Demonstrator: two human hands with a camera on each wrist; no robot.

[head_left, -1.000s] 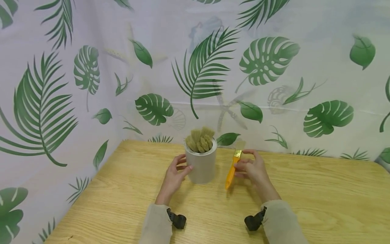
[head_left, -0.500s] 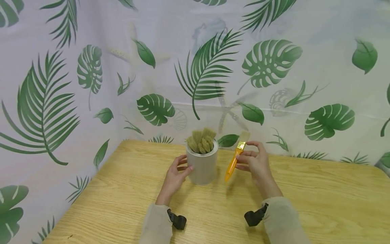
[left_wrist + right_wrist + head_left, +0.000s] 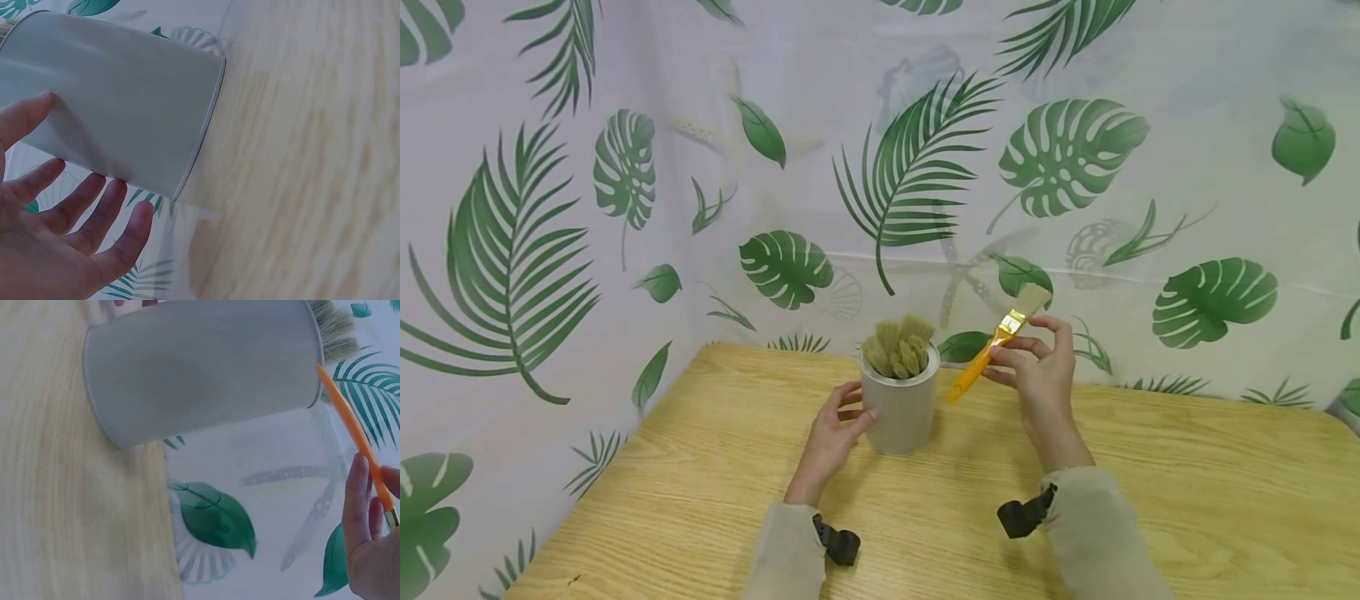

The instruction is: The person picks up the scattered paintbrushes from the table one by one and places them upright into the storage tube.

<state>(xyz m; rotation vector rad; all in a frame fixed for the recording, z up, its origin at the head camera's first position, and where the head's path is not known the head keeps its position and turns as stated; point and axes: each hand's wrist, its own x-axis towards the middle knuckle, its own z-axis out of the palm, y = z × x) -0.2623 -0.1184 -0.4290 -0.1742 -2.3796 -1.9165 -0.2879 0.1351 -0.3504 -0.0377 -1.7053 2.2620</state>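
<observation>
A light grey can [image 3: 898,415] stands upright on the table, with several pale-bristled brushes [image 3: 897,346] sticking out of its top, bristles up. My left hand [image 3: 831,433] holds the can from its left side; in the left wrist view the thumb [image 3: 28,119] lies on the wall and the fingertips meet its edge. To the right of the can, my right hand [image 3: 1041,375] pinches a paintbrush [image 3: 981,362] by its orange handle. That brush tilts with bristles up to the right and handle end toward the can. In the right wrist view, the orange handle [image 3: 350,419] overlaps the can's rim.
The wooden table [image 3: 700,500] runs back to a white curtain [image 3: 760,192] printed with green leaves, which also closes off the left side. A small black camera sits on each wrist, the left camera [image 3: 838,546] and the right camera [image 3: 1022,517].
My right hand has raised the paintbrush up and away from me, and the brush leans more to the right. The left hand has stayed at the can.
</observation>
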